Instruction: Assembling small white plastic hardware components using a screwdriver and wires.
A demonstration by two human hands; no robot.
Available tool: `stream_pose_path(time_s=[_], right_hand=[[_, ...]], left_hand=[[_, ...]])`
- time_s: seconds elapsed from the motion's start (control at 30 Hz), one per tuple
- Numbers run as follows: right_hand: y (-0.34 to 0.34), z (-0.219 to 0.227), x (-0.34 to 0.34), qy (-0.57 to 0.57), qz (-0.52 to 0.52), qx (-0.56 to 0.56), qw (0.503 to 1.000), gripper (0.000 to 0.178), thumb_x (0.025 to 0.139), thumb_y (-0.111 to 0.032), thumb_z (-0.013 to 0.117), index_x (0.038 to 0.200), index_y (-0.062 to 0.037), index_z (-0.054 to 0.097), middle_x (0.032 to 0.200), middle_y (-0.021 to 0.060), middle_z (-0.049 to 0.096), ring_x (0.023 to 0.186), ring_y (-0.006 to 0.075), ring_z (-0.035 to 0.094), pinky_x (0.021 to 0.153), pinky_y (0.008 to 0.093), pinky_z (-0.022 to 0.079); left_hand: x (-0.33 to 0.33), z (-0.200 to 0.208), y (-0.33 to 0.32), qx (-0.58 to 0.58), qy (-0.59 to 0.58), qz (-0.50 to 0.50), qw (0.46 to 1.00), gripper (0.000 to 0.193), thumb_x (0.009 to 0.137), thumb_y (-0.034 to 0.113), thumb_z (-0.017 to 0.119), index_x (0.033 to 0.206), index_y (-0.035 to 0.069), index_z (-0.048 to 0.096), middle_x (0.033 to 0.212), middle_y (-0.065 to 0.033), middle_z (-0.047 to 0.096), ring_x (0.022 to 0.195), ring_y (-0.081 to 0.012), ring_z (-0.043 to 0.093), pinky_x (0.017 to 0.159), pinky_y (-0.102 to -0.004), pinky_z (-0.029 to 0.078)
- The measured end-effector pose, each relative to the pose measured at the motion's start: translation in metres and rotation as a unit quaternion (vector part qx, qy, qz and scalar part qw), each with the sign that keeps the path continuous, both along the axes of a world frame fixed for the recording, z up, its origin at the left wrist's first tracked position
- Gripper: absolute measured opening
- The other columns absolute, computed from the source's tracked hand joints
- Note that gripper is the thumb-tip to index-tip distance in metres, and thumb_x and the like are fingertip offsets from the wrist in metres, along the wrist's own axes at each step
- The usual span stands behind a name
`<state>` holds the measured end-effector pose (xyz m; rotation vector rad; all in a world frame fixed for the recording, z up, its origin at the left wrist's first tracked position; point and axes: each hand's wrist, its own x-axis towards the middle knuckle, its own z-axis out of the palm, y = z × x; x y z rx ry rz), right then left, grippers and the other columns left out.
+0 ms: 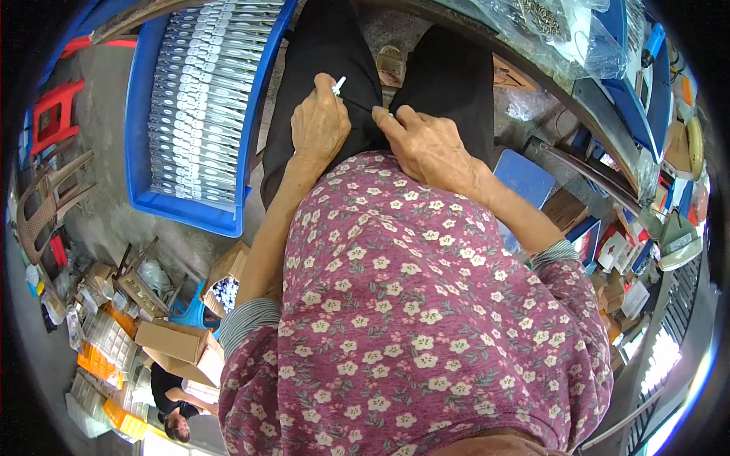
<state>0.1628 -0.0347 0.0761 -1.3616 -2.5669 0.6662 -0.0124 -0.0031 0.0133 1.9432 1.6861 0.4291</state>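
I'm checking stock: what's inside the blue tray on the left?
Rows of slim white-and-grey pieces lie packed in the blue tray. Anything underneath them is covered and can't be seen.

My left hand (322,121) pinches a white piece (339,85) over my black trousers (323,49); my right hand (427,143) is near it, fingers curled, its grip hard to make out. On my left, a blue tray (137,144) holds rows of strips (194,106), with a red stool (55,114) beyond.
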Motion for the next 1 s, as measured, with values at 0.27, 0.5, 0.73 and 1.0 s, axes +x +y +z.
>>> stream_pose_path(time_s=[0.27, 0.5, 0.73, 1.0], right_hand=[[0.003, 0.002, -0.006, 0.012, -0.019, -0.090, 0.996, 0.032, 0.073, -0.008, 0.056, 0.105, -0.0007, 0.052, 0.076, 0.0245, 0.056, 0.058, 0.0341, 0.061, 0.047, 0.0397, 0.048], [0.002, -0.013, -0.012, 0.209, -0.192, -0.238, 0.929, 0.024, 0.079, -0.009, 0.054, 0.100, 0.0003, 0.058, 0.069, 0.0234, 0.058, 0.063, 0.0324, 0.063, 0.053, 0.0389, 0.048], [0.016, 0.006, -0.019, 0.403, -0.439, -0.538, 0.597, 0.022, 0.082, -0.007, 0.055, 0.102, 0.0005, 0.060, 0.068, 0.0066, 0.051, 0.049, 0.0092, 0.042, 0.039, 0.0227, 0.033], [0.011, -0.022, -0.003, 0.571, -0.408, -0.654, 0.283, 0.029, 0.084, -0.007, 0.055, 0.113, -0.0026, 0.053, 0.071, 0.0109, 0.048, 0.044, 0.0080, 0.034, 0.035, 0.0197, 0.026]], left_hand=[[0.005, -0.006, -0.003, -0.017, 0.037, 0.004, 0.999, 0.023, 0.079, 0.008, 0.053, 0.097, 0.001, 0.039, 0.074, -0.0248, 0.061, 0.067, -0.0404, 0.061, 0.057, -0.0465, 0.049], [0.008, -0.008, -0.001, -0.029, 0.044, 0.007, 0.999, 0.023, 0.079, 0.009, 0.053, 0.096, 0.001, 0.040, 0.073, -0.0247, 0.061, 0.065, -0.0402, 0.061, 0.056, -0.0460, 0.049], [0.006, -0.012, 0.003, -0.004, 0.055, 0.007, 0.998, 0.020, 0.079, 0.007, 0.052, 0.094, 0.001, 0.040, 0.071, -0.0248, 0.060, 0.064, -0.0401, 0.061, 0.056, -0.0461, 0.049], [0.008, -0.012, 0.006, 0.032, 0.068, -0.007, 0.997, 0.020, 0.079, 0.007, 0.053, 0.093, 0.000, 0.041, 0.070, -0.0241, 0.060, 0.063, -0.0393, 0.061, 0.053, -0.0449, 0.049]])
